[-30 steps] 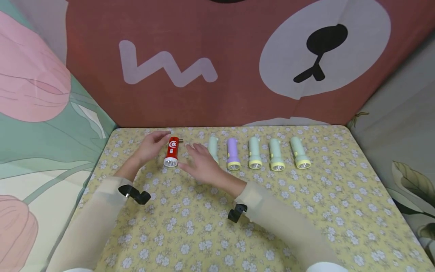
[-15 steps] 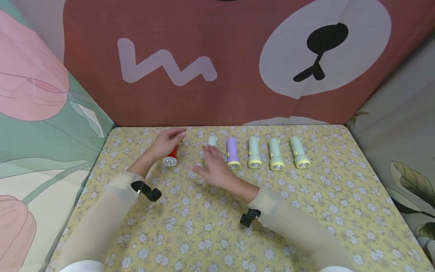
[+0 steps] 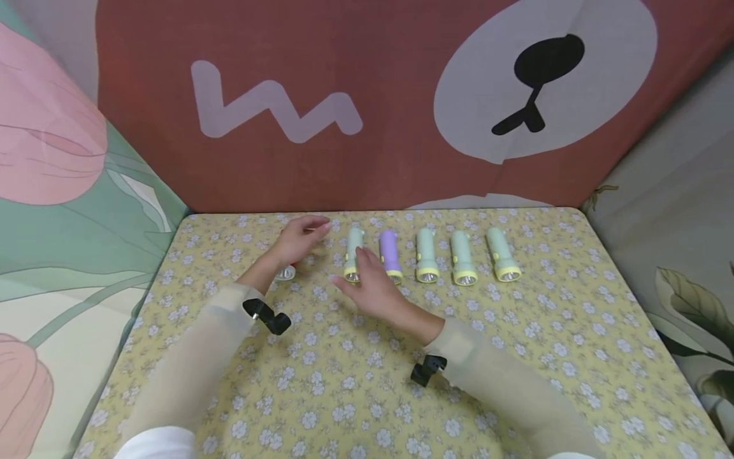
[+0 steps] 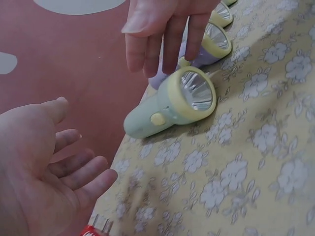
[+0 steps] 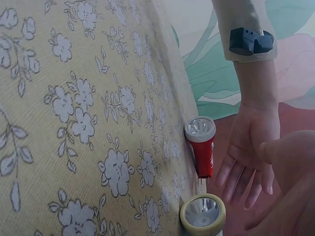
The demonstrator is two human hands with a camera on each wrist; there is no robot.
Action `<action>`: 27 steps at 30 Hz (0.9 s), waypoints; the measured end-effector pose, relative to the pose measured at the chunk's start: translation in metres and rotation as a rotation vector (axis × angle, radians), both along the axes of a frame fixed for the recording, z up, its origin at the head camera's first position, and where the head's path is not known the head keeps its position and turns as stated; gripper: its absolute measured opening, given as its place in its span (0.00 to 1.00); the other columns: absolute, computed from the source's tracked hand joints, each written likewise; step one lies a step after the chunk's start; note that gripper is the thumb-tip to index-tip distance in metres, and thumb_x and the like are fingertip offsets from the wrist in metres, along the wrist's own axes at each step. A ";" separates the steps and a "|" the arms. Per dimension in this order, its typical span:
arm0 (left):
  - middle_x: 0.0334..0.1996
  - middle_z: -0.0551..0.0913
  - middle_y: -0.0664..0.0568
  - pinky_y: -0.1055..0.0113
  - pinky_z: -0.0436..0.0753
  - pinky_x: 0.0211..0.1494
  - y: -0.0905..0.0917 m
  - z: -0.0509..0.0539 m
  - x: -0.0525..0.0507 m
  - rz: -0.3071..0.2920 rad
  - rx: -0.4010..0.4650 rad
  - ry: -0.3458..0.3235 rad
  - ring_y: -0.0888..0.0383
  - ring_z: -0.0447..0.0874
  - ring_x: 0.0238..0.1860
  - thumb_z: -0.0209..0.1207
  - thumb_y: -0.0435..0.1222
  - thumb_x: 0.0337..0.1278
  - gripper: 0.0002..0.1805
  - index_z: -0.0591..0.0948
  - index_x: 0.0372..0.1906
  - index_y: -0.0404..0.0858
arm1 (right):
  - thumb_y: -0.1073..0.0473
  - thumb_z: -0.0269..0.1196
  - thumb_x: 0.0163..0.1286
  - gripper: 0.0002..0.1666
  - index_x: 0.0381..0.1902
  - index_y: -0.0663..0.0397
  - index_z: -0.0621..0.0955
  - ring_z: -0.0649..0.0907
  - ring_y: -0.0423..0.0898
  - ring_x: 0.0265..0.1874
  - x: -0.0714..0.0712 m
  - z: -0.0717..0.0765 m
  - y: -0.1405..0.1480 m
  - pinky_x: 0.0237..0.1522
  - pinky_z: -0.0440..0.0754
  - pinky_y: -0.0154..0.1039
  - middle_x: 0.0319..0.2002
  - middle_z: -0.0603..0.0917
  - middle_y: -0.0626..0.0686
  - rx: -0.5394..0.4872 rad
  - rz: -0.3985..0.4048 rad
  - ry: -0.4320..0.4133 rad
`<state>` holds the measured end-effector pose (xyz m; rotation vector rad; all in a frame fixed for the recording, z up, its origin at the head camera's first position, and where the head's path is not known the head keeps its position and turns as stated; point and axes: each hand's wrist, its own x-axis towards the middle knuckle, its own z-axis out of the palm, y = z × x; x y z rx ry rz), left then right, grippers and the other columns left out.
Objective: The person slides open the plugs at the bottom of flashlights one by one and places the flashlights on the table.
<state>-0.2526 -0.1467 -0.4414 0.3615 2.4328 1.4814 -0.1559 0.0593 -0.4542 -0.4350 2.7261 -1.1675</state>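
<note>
The left hand (image 3: 302, 241) hovers above the table (image 3: 321, 382) towards its far left corner, its grip released, the fingers loosely extended with the palm turned towards the other hand. The right hand (image 3: 375, 287) faces it, its grip likewise released, thumb spread away from the fingers. Beneath the left hand lies a red flashlight (image 5: 203, 156), the nearest of the row to the table's left edge; the head view shows little more than its white-rimmed lamp, while the right wrist view shows its red body and metal prongs at the tail. Just right of the left hand is a pale green flashlight (image 3: 353, 245) with a yellow rim and a yellow button. Next comes a purple flashlight (image 3: 388, 248), its lamp end partly hidden by the right hand in the head view. Three more pale green flashlights (image 3: 426, 252) continue the row along the far edge towards the far right corner, well apart from both hands. All the lamps point towards the near edge. Each beige sleeve (image 3: 195, 357) carries a black wrist device (image 3: 266, 317). A yellow floral print covers the table. Behind its far edge rises a reddish-brown backdrop (image 3: 401, 166) with a cartoon muzzle; a flowered hanging (image 3: 54, 153) stands beyond the left edge.
</note>
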 end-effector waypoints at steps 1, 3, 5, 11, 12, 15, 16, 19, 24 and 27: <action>0.66 0.75 0.37 0.46 0.80 0.63 0.002 -0.001 -0.001 0.000 0.017 -0.012 0.39 0.77 0.63 0.53 0.44 0.79 0.27 0.71 0.71 0.32 | 0.43 0.59 0.77 0.51 0.78 0.73 0.52 0.58 0.62 0.77 0.000 0.000 0.000 0.75 0.62 0.55 0.77 0.55 0.69 -0.004 -0.001 -0.006; 0.65 0.76 0.36 0.45 0.80 0.62 0.006 -0.003 -0.002 0.007 0.041 -0.032 0.37 0.78 0.61 0.53 0.43 0.79 0.26 0.72 0.71 0.32 | 0.43 0.59 0.78 0.51 0.78 0.74 0.51 0.58 0.62 0.77 0.000 0.000 0.001 0.75 0.63 0.55 0.77 0.55 0.69 -0.018 -0.003 -0.024; 0.64 0.76 0.35 0.45 0.81 0.61 0.011 -0.007 -0.004 0.020 0.071 -0.054 0.35 0.79 0.60 0.53 0.43 0.79 0.26 0.73 0.70 0.32 | 0.45 0.58 0.78 0.50 0.78 0.75 0.50 0.59 0.62 0.76 -0.001 -0.001 0.001 0.74 0.64 0.55 0.77 0.55 0.70 -0.034 -0.008 -0.040; 0.64 0.75 0.34 0.45 0.83 0.59 0.025 -0.015 -0.008 0.078 0.151 -0.161 0.36 0.77 0.63 0.53 0.41 0.79 0.26 0.70 0.71 0.30 | 0.45 0.57 0.80 0.49 0.78 0.73 0.50 0.62 0.62 0.75 -0.002 -0.007 -0.002 0.73 0.65 0.55 0.76 0.58 0.70 -0.053 -0.039 -0.096; 0.64 0.75 0.34 0.45 0.83 0.59 0.028 -0.015 -0.008 0.084 0.157 -0.181 0.36 0.76 0.63 0.53 0.41 0.78 0.27 0.70 0.71 0.30 | 0.45 0.56 0.80 0.48 0.78 0.73 0.50 0.63 0.62 0.74 -0.003 -0.008 -0.003 0.73 0.65 0.55 0.76 0.58 0.70 -0.052 -0.045 -0.106; 0.64 0.74 0.34 0.46 0.83 0.59 0.035 -0.017 -0.009 0.102 0.160 -0.233 0.37 0.75 0.64 0.53 0.41 0.78 0.28 0.68 0.72 0.30 | 0.46 0.55 0.81 0.46 0.78 0.72 0.51 0.64 0.63 0.73 -0.004 -0.011 -0.004 0.72 0.67 0.56 0.75 0.60 0.71 -0.068 -0.062 -0.126; 0.64 0.74 0.34 0.47 0.83 0.59 0.037 -0.018 -0.010 0.109 0.164 -0.248 0.38 0.75 0.64 0.53 0.42 0.78 0.28 0.68 0.72 0.30 | 0.47 0.55 0.81 0.45 0.78 0.72 0.52 0.65 0.63 0.73 -0.004 -0.011 -0.005 0.72 0.67 0.56 0.74 0.61 0.71 -0.075 -0.066 -0.130; 0.63 0.74 0.34 0.49 0.84 0.58 0.041 -0.019 -0.012 0.132 0.166 -0.282 0.39 0.75 0.64 0.54 0.42 0.78 0.28 0.68 0.72 0.30 | 0.50 0.55 0.81 0.42 0.78 0.71 0.54 0.68 0.62 0.71 -0.006 -0.012 -0.006 0.70 0.70 0.56 0.72 0.64 0.70 -0.107 -0.074 -0.124; 0.64 0.73 0.34 0.52 0.85 0.56 0.043 -0.023 -0.015 0.152 0.159 -0.326 0.40 0.75 0.64 0.54 0.40 0.78 0.28 0.67 0.74 0.32 | 0.52 0.52 0.82 0.37 0.77 0.69 0.56 0.68 0.62 0.70 -0.008 -0.016 -0.008 0.69 0.70 0.57 0.71 0.66 0.70 -0.137 -0.089 -0.142; 0.65 0.73 0.35 0.55 0.86 0.54 0.043 -0.027 -0.017 0.149 0.161 -0.349 0.41 0.75 0.65 0.54 0.39 0.78 0.28 0.66 0.75 0.32 | 0.53 0.51 0.82 0.33 0.75 0.68 0.61 0.70 0.61 0.68 -0.009 -0.018 -0.008 0.69 0.70 0.57 0.68 0.70 0.68 -0.163 -0.118 -0.160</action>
